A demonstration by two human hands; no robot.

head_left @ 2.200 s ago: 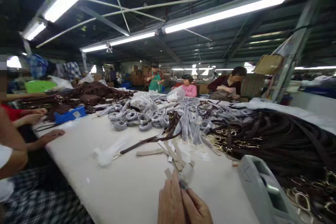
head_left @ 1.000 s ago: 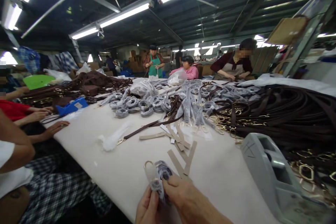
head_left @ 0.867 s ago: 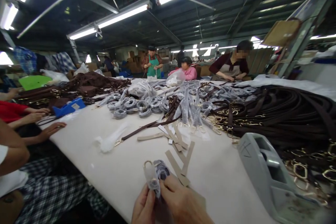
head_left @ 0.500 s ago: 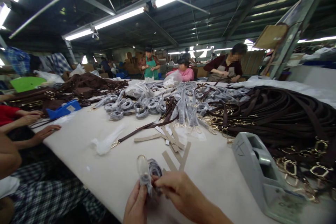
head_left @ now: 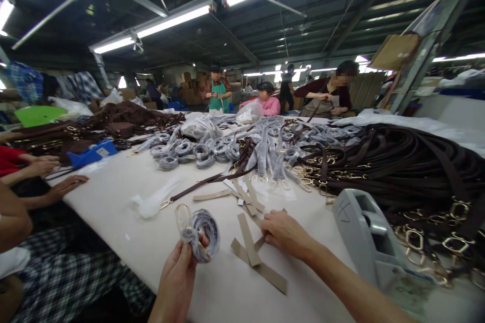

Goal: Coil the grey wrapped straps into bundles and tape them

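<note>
My left hand (head_left: 177,267) pinches a coiled strap (head_left: 206,234) wrapped in clear plastic, holding it above the near part of the table. A gold-coloured oval ring (head_left: 183,219) sticks up from the coil beside my fingers. To the right, my right hand (head_left: 282,232) is low over the table, fingers curled down on a tan strip (head_left: 259,243) that looks like card or leather. The fingertips are partly hidden. More tan strips (head_left: 248,239) lie crossed between my hands, and others lie just beyond.
A grey tape dispenser (head_left: 364,232) stands at right, before a big heap of dark brown straps (head_left: 409,166) with gold clasps. Plastic-wrapped coils (head_left: 204,154) cover the table's middle. A blue holder (head_left: 93,154) and co-workers' hands (head_left: 66,189) are at left. Other people work across the table.
My right hand has left the wrapped coil and moved right onto the tan strips, some of which have shifted. My left hand has moved left and up with the coil.
</note>
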